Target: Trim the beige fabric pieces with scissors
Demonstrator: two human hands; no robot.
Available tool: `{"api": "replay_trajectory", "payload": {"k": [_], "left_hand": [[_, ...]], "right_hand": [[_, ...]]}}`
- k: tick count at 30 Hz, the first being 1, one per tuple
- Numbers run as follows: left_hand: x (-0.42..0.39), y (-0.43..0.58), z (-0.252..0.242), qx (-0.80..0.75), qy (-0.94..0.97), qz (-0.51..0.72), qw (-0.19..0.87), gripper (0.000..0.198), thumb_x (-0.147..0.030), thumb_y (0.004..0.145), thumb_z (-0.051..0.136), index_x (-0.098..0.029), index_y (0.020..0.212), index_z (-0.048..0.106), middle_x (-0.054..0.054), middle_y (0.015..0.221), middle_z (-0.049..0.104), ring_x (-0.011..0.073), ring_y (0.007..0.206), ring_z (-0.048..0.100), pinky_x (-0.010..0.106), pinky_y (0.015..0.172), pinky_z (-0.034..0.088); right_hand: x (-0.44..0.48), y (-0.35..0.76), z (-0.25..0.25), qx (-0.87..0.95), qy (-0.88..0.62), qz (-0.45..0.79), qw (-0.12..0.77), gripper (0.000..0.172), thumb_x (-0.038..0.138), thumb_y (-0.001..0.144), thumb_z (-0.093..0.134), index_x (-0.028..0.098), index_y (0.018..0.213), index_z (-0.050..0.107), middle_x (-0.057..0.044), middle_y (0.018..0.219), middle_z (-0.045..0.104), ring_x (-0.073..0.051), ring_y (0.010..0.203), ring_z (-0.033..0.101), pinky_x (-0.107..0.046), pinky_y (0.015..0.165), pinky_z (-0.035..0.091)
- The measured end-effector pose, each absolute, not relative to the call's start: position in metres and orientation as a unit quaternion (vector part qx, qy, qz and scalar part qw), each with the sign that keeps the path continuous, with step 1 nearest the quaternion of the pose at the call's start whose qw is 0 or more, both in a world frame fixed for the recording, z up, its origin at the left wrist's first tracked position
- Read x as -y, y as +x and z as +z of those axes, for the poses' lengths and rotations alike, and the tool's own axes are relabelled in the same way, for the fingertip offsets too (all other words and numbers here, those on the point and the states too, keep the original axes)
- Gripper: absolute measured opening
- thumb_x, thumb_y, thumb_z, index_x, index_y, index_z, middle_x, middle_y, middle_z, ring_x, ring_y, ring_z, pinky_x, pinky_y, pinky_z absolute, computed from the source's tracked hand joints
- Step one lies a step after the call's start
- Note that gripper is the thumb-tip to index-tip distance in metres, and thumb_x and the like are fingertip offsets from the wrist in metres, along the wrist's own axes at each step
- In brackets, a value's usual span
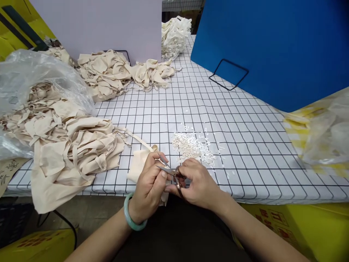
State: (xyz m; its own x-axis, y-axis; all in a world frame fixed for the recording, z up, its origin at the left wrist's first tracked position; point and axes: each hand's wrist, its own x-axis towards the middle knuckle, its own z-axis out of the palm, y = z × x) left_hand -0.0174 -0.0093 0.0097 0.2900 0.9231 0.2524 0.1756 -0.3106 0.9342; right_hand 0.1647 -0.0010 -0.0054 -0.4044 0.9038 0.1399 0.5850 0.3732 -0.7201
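Note:
My left hand (152,185), with a green bangle (128,214) on its wrist, is closed on a small beige cloth piece (136,163) with a strap running left. In my right hand (197,182) is a pair of scissors (170,171), its fingers in the handles. The blades stand apart and point left, close to the left fingertips; what lies between them is too small to make out. Just beyond the hands lies a scatter of small white and cream snippets (193,145). Left of my left hand is a heap of beige cloth pieces (81,134) with straps, partly over the table edge.
A clear plastic bag (54,72) partly covers the left heap. More beige cloth (106,72) lies in front of a pale lilac board (109,25). A blue board (267,47) stands at the back right. White strips (176,36) are piled behind on the checked tablecloth (234,120).

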Motion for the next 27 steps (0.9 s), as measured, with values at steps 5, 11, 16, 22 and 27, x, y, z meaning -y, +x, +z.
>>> {"api": "replay_trajectory", "payload": {"k": [5,11,16,22,27], "left_hand": [[-0.003,0.000,0.006,-0.382,0.711,0.394,0.440,0.031,-0.023,0.103,0.036,-0.018,0.081,0.057,0.009,0.100,0.051,0.0227,0.107,0.048,0.037,0.093,0.045],[-0.013,0.020,0.001,-0.383,0.722,0.352,0.457,0.030,-0.020,0.102,0.038,-0.018,0.078,0.056,0.008,0.097,0.051,0.0224,0.110,0.050,0.035,0.093,0.047],[-0.035,-0.033,0.023,-0.406,0.812,0.227,0.354,0.020,-0.022,0.096,0.052,-0.019,0.078,0.058,0.010,0.112,0.060,0.0258,0.115,0.053,0.042,0.099,0.046],[-0.091,-0.074,0.001,-0.440,0.877,0.138,0.135,0.028,-0.001,0.077,0.053,-0.016,0.097,0.063,0.016,0.123,0.058,0.0349,0.119,0.048,0.061,0.103,0.039],[-0.102,-0.067,0.004,-0.392,0.889,0.151,0.180,0.012,-0.007,0.082,0.050,-0.017,0.083,0.058,0.009,0.094,0.061,0.0210,0.086,0.056,0.034,0.079,0.049]], "right_hand": [[0.010,0.183,-0.021,0.772,-0.525,0.233,0.273,0.054,0.060,0.086,0.064,0.021,0.053,0.045,-0.001,0.052,0.053,-0.014,0.054,0.047,-0.032,0.063,0.038],[0.014,0.206,-0.023,0.690,-0.618,0.269,0.265,0.057,0.065,0.086,0.060,0.021,0.053,0.044,0.001,0.049,0.052,-0.013,0.050,0.047,-0.029,0.057,0.038],[0.011,0.230,-0.013,0.650,-0.652,0.291,0.261,0.043,0.065,0.077,0.069,0.023,0.085,0.060,-0.004,0.079,0.068,-0.020,0.066,0.061,-0.032,0.059,0.048],[0.000,0.207,-0.021,0.667,-0.604,0.314,0.304,0.038,0.056,0.079,0.071,0.024,0.093,0.059,-0.007,0.091,0.067,-0.025,0.080,0.063,-0.039,0.071,0.054],[-0.008,0.153,-0.022,0.656,-0.536,0.377,0.376,0.033,0.045,0.081,0.073,0.024,0.100,0.057,-0.008,0.102,0.067,-0.025,0.095,0.064,-0.041,0.083,0.054]]}}
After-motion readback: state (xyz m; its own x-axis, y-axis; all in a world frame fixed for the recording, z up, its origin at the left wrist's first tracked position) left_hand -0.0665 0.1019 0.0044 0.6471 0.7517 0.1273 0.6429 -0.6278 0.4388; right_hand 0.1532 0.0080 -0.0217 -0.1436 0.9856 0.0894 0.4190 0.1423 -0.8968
